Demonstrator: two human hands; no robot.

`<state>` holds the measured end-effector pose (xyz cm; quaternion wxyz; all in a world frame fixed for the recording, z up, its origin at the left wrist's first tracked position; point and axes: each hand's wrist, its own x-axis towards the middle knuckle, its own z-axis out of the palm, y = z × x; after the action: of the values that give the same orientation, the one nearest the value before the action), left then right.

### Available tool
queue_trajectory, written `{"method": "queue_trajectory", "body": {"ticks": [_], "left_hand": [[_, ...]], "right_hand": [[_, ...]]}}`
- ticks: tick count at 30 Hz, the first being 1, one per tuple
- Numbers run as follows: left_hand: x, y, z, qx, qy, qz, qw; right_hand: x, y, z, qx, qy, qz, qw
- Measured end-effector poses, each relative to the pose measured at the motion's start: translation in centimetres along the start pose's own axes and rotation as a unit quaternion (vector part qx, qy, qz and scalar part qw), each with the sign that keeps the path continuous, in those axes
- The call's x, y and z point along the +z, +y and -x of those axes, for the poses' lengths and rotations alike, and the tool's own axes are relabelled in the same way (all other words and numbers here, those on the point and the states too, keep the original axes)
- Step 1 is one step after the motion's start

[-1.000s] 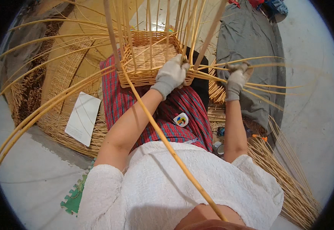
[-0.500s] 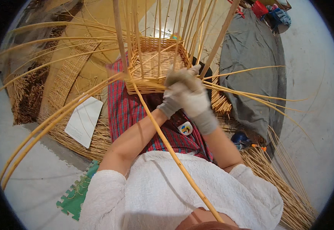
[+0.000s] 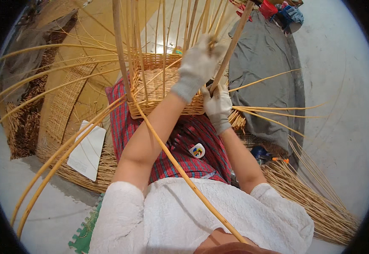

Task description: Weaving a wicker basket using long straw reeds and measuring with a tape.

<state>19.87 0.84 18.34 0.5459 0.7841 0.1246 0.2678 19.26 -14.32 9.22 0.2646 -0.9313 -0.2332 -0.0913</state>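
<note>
A pale wicker basket (image 3: 155, 82) rests across my lap, its low walls woven and its tall upright rods standing round the rim. Both my hands wear white gloves. My left hand (image 3: 199, 61) is raised over the right part of the basket among the upright rods; its fingers look curled but are blurred, and what they hold is unclear. At the near right corner, my right hand (image 3: 218, 106) grips the woven edge at the foot of a thick corner post (image 3: 231, 48). One long willow rod (image 3: 180, 167) runs from the near left corner back toward my chest.
Long rods (image 3: 57, 163) jut out to the left and right. A woven panel (image 3: 70, 99) and a white board (image 3: 87, 150) lie at the left. A grey cloth (image 3: 265, 84) covers material at the right, near bundled willow rods (image 3: 307, 201). A checked red cloth (image 3: 167, 156) covers my lap.
My hands, together at the near right corner before, have parted. The left has moved up among the upright rods, while the right has stayed at the corner. The view has shifted slightly.
</note>
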Motion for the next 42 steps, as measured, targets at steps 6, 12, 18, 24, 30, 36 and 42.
{"method": "queue_trajectory", "body": {"ticks": [6,12,18,24,30,36,42], "left_hand": [[6.0,-4.1,-1.5,0.148,-0.19,-0.202,0.949],[-2.4,-4.8,13.8,0.103,-0.074,0.043,0.991],[-14.6,-8.2,20.5,0.012,0.105,-0.24,0.965],[-16.4,-10.6,19.5,0.027,0.049,-0.317,0.947],[-16.7,-10.4,18.0,0.09,0.038,-0.451,0.887],[-16.3,-10.3,18.1,-0.008,0.013,-0.424,0.906],[-16.5,-10.7,19.0,-0.049,0.028,-0.332,0.942]], "right_hand": [[2.4,1.7,-1.4,-0.026,0.107,-0.04,0.993],[2.7,3.0,-2.4,0.041,0.089,-0.042,0.994],[-1.6,-2.7,-2.0,0.033,0.135,-0.129,0.982],[1.9,-15.5,-1.1,0.002,-0.149,-0.454,0.879],[13.6,-16.3,-5.5,0.292,-0.256,-0.475,0.789],[16.5,-15.7,-4.6,0.28,-0.167,-0.554,0.766],[16.7,-18.3,-4.4,0.107,0.069,-0.603,0.788]]}}
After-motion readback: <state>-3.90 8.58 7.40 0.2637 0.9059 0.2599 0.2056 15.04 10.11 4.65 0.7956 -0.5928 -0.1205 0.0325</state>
